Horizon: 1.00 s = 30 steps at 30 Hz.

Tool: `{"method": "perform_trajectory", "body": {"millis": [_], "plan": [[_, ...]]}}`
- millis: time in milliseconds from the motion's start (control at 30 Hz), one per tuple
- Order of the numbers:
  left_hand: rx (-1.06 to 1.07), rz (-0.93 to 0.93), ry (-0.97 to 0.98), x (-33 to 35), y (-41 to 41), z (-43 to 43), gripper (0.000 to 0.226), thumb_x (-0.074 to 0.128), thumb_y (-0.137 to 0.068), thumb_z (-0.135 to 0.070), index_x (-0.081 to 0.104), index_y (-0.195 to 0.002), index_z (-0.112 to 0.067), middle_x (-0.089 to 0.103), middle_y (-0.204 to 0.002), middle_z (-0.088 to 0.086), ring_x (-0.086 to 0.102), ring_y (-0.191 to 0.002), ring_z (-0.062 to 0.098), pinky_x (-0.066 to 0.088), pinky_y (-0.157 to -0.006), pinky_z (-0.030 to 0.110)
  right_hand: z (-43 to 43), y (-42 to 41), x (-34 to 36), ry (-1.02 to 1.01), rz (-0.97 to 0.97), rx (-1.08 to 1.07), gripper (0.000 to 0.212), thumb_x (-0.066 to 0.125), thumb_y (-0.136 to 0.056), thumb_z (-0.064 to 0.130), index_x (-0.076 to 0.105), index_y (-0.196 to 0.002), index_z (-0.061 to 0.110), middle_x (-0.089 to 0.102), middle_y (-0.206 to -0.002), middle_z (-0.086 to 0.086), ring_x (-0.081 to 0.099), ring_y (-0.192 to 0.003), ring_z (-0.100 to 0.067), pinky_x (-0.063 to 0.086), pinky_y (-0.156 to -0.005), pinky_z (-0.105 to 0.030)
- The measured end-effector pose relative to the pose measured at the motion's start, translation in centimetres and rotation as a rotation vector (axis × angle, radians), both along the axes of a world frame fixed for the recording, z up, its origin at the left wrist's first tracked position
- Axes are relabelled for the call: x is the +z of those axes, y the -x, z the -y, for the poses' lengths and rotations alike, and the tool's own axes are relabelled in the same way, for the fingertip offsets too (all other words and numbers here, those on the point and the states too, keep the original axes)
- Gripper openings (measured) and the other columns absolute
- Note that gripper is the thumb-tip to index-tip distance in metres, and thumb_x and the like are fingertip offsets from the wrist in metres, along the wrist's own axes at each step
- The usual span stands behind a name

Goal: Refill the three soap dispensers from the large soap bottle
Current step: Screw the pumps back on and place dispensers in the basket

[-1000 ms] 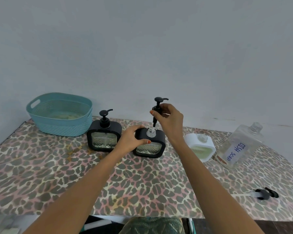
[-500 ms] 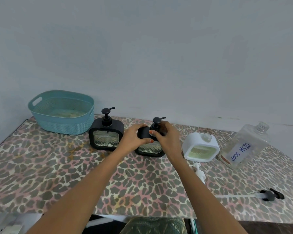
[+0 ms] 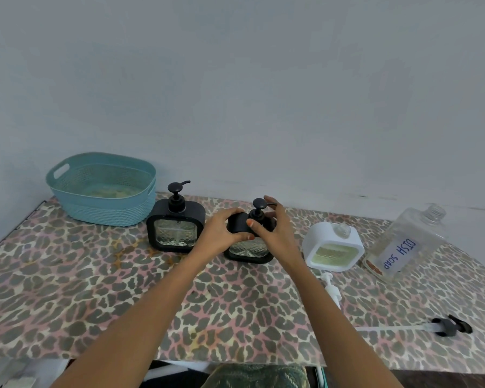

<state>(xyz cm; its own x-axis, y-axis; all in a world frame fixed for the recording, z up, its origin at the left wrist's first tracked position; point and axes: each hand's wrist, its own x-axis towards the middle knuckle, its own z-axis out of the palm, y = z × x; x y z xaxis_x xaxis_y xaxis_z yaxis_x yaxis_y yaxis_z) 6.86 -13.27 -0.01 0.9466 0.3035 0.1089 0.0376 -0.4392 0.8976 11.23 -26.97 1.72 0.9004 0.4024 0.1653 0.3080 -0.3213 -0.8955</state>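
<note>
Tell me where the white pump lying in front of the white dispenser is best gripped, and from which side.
The white pump lies flat on the table, thin tube toward the near edge. Probably pinch its thicker collar end, nearest the white dispenser, from above, fingers across its width; the tube looks too slim for a firm hold.

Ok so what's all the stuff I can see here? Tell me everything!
basket: one, teal, back left of the table.
left black dispenser: one, black, beside the basket, pump on.
middle black dispenser: one, black, between the hands, pump on.
white dispenser: one, white, right of the hands, no pump on.
large soap bottle: one, clear, DISH SOAP label, far right, no cap.
white pump: one, white, lying in front of the white dispenser.
long black pump: one, black, lying front right.
table: one, leopard-print cover.
left hand: one, gripping the middle black dispenser's body.
right hand: one, fingers round its pump.
</note>
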Motion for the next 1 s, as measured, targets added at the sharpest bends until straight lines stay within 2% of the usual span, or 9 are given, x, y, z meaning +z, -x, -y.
{"method": "perform_trajectory", "body": {"millis": [100,167,400,500,600,700,800,933,1000], "plan": [[0.006,-0.002,-0.012,-0.1,-0.1,-0.1,0.065,0.08,-0.067,-0.028,0.053,-0.124,-0.015,0.056,-0.127,0.003,0.05,-0.119,0.017,0.037,-0.094,0.023,1.3,0.0,1.3,0.003,-0.041,0.143,0.037,0.057,-0.09,0.012,0.05,-0.126,0.018,0.059,-0.108,0.009,0.053,-0.097,0.003,0.038,-0.082,-0.002],[0.007,0.0,-0.012,-0.1,-0.1,0.0,0.065,0.08,-0.067,-0.027,0.053,-0.124,-0.015,0.056,-0.128,0.003,0.05,-0.12,0.018,0.037,-0.094,0.023,1.4,-0.1,1.3,0.026,-0.002,0.139,0.03,0.057,-0.09,0.01,0.057,-0.12,0.011,0.06,-0.105,0.003,0.054,-0.093,-0.001,0.037,-0.073,0.003],[0.003,0.012,-0.012,0.1,0.0,0.1,0.061,0.08,-0.068,-0.023,0.054,-0.123,-0.014,0.058,-0.125,0.002,0.05,-0.117,0.015,0.036,-0.092,0.021,-1.1,-0.7,-0.4,0.019,0.048,-0.168,0.035,0.077,-0.072,0.027,0.048,-0.088,0.016,0.054,-0.086,0.002,0.052,-0.082,-0.016,0.041,-0.07,-0.023],[0.004,0.018,-0.009,0.0,0.1,0.1,0.059,0.079,-0.068,-0.022,0.055,-0.122,-0.014,0.059,-0.123,0.002,0.051,-0.116,0.014,0.037,-0.091,0.021,-1.3,-0.5,-0.7,0.073,0.062,-0.161,0.042,0.077,-0.071,0.032,0.048,-0.099,0.018,0.053,-0.095,0.003,0.053,-0.092,-0.019,0.044,-0.082,-0.034],[0.002,0.011,-0.009,0.0,0.0,0.1,0.062,0.08,-0.068,-0.024,0.054,-0.123,-0.013,0.059,-0.124,0.003,0.052,-0.116,0.016,0.038,-0.092,0.022,-0.1,-0.4,-0.1,0.044,-0.021,0.017,0.048,0.069,-0.081,0.024,0.047,-0.124,0.02,0.058,-0.111,-0.001,0.056,-0.103,-0.018,0.046,-0.092,-0.034],[0.013,0.003,-0.019,-0.1,-0.1,0.0,0.065,0.08,-0.068,-0.025,0.053,-0.125,-0.014,0.056,-0.127,0.003,0.049,-0.12,0.017,0.036,-0.094,0.022,1.0,-0.5,0.6,0.055,0.008,0.124,0.033,0.062,-0.086,0.013,0.057,-0.118,0.013,0.063,-0.109,-0.004,0.059,-0.101,-0.018,0.047,-0.09,-0.028],[0.013,0.005,-0.021,0.0,0.0,0.1,0.064,0.08,-0.068,-0.025,0.052,-0.125,-0.014,0.056,-0.128,0.003,0.049,-0.12,0.017,0.036,-0.093,0.021,0.7,-0.6,0.6,0.062,0.016,0.053,0.027,0.065,-0.083,0.011,0.058,-0.109,0.009,0.062,-0.105,-0.004,0.054,-0.095,-0.012,0.041,-0.076,-0.015],[0.007,0.006,-0.008,-0.2,0.0,0.0,0.064,0.08,-0.067,-0.025,0.053,-0.125,-0.014,0.057,-0.126,0.003,0.051,-0.119,0.017,0.04,-0.098,0.027,-0.9,-0.7,-0.4,0.094,0.04,-0.141,0.037,0.076,-0.072,0.024,0.045,-0.091,0.017,0.057,-0.094,-0.002,0.055,-0.087,-0.019,0.044,-0.077,-0.033],[0.009,0.007,-0.006,-0.3,0.0,0.0,0.063,0.08,-0.067,-0.024,0.054,-0.124,-0.014,0.057,-0.126,0.002,0.05,-0.119,0.017,0.04,-0.101,0.03,-1.4,-0.7,-0.6,0.145,0.087,-0.19,0.042,0.077,-0.07,0.031,0.044,-0.092,0.018,0.054,-0.091,0.001,0.055,-0.089,-0.021,0.045,-0.08,-0.038]]}}
